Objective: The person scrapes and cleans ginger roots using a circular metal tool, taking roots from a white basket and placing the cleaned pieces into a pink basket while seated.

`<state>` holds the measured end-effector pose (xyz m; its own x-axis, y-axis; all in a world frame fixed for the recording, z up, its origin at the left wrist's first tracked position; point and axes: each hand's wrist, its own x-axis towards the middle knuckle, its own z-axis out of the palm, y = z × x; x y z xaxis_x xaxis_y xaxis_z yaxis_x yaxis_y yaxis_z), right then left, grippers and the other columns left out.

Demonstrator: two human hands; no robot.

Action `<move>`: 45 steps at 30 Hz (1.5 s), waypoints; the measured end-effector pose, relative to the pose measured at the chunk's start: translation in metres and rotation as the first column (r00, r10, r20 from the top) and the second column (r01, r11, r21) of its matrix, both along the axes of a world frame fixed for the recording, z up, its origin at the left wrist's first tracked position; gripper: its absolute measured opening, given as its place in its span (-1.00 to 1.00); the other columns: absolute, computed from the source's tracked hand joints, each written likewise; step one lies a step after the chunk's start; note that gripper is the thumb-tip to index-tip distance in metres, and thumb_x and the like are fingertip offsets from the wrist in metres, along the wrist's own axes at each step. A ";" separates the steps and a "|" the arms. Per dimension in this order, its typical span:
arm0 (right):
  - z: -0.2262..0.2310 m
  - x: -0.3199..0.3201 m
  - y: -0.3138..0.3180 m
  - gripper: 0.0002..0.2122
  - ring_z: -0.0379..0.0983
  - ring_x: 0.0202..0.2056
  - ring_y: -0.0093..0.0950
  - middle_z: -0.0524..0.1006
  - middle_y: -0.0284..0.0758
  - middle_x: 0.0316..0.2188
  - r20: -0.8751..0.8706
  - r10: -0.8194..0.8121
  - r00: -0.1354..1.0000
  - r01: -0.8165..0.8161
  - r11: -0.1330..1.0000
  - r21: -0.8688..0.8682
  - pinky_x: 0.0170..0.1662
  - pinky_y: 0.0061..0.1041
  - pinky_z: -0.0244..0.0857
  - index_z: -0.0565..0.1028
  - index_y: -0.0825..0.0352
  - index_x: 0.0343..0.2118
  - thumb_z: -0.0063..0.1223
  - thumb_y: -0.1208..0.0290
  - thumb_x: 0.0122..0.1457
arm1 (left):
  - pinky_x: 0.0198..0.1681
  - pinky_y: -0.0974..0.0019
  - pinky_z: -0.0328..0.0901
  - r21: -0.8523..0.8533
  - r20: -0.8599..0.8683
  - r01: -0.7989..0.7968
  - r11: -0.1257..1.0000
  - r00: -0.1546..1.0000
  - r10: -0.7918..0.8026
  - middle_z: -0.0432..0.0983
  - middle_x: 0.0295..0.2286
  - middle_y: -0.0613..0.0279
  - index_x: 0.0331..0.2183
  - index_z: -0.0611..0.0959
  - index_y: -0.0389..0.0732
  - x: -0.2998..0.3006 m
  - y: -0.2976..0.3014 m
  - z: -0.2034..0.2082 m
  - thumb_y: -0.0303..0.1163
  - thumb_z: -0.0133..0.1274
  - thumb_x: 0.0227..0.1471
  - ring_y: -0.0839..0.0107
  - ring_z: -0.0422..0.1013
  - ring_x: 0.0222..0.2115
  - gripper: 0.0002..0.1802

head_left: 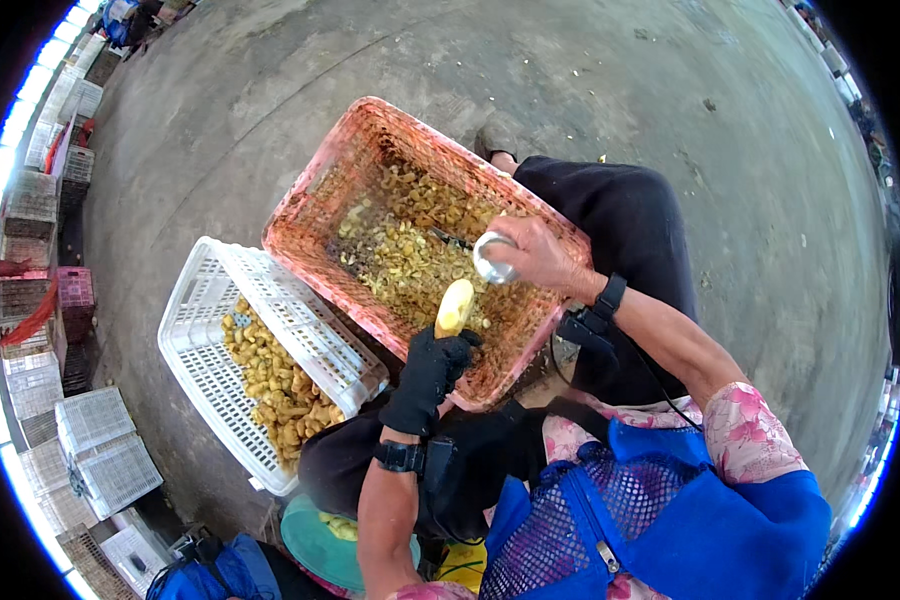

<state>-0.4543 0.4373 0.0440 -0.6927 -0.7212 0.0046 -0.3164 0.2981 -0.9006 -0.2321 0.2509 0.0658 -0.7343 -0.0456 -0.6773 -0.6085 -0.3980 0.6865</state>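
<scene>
My left hand (428, 375), in a black glove, is closed around a piece of ginger (455, 306). The upper part of the ginger is pale yellow and bare of skin; brown skin shows lower down, near the fingers. My bare right hand (540, 255) grips a shiny silver tool (493, 258), rounded at its near end, with a thin dark part reaching left from it. I cannot make out its exact kind. Both hands are over a red plastic crate (315, 180), whose bottom is strewn with ginger peelings (400, 250). The tool and the ginger are a little apart.
A white crate (195, 330) holding unpeeled ginger (270, 375) stands left of the red one. Beside my left forearm is a green basin (305, 540) with pale pieces inside. Stacked crates (105, 450) line the far left, and a blue bundle (220, 575) lies at the lower left.
</scene>
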 end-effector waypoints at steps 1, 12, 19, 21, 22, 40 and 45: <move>0.009 0.008 -0.002 -0.75 0.63 -0.34 -0.33 0.63 -0.17 -0.38 0.048 -0.013 0.999 0.013 1.000 0.007 -0.19 -0.28 0.48 0.63 0.40 -0.17 0.28 0.27 0.34 | -0.54 0.48 0.11 0.018 -0.001 -0.016 1.000 1.000 0.016 0.51 -0.52 0.48 -0.16 0.80 -0.27 0.003 0.000 -0.001 -0.42 0.24 0.10 0.66 0.28 -0.64 -0.74; -0.029 0.025 -0.011 -0.79 0.61 -0.33 -0.30 0.61 -0.14 -0.35 -0.119 0.136 0.984 -0.148 0.983 -0.104 -0.21 -0.19 0.48 0.63 0.40 -0.18 0.29 0.33 0.35 | -0.47 0.53 0.11 0.138 -0.015 -0.046 0.989 0.999 0.049 0.60 -0.40 0.47 -0.09 0.83 -0.30 0.006 0.004 -0.001 -0.35 0.24 0.22 0.71 0.29 -0.53 -0.70; 0.016 -0.011 -0.002 -0.80 0.64 -0.37 -0.32 0.62 -0.18 -0.40 -0.148 0.029 0.989 -0.039 0.997 -0.070 -0.25 -0.25 0.47 0.62 0.40 -0.20 0.25 0.33 0.38 | -0.47 0.56 0.11 0.144 -0.031 -0.017 0.990 0.999 0.021 0.59 -0.39 0.47 -0.06 0.80 -0.32 0.005 -0.008 0.005 -0.35 0.18 0.32 0.74 0.26 -0.55 -0.71; 0.030 0.012 -0.011 -0.81 0.65 -0.36 -0.36 0.63 -0.20 -0.39 -0.090 0.067 0.994 -0.075 0.993 -0.091 -0.25 -0.27 0.47 0.63 0.39 -0.18 0.26 0.33 0.38 | -0.50 0.55 0.08 0.151 -0.040 0.012 0.988 0.999 -0.006 0.54 -0.46 0.49 -0.05 0.80 -0.35 0.000 -0.004 0.007 -0.34 0.16 0.33 0.74 0.23 -0.58 -0.69; 0.033 0.023 -0.015 -0.82 0.65 -0.35 -0.36 0.63 -0.20 -0.39 -0.051 0.093 0.994 -0.098 0.989 -0.113 -0.25 -0.27 0.47 0.64 0.38 -0.17 0.27 0.34 0.38 | -0.50 0.55 0.07 0.154 -0.038 0.020 0.988 0.999 -0.015 0.52 -0.48 0.50 -0.05 0.79 -0.35 -0.001 -0.002 0.007 -0.34 0.15 0.33 0.74 0.22 -0.59 -0.68; -0.038 -0.015 0.012 -0.83 0.66 -0.38 -0.23 0.63 -0.11 -0.38 -0.323 -0.087 0.942 0.088 0.996 -0.011 -0.32 -0.26 0.47 0.63 0.35 -0.22 0.25 0.33 0.34 | -0.67 0.45 0.10 0.508 -0.024 -0.068 0.859 0.995 0.093 0.36 -0.58 0.41 0.06 0.64 -0.53 0.002 -0.009 -0.001 -0.27 0.17 0.22 0.60 0.20 -0.69 -0.47; 0.017 0.035 -0.020 -0.80 0.65 -0.38 -0.16 0.63 -0.11 -0.37 0.110 -0.139 0.984 0.147 0.987 -0.070 -0.31 -0.21 0.46 0.63 0.34 -0.16 0.21 0.28 0.38 | -0.66 0.45 0.14 0.576 -0.022 -0.128 0.808 0.985 0.171 0.37 -0.56 0.40 0.07 0.62 -0.55 0.006 -0.013 -0.002 -0.24 0.17 0.23 0.56 0.23 -0.69 -0.44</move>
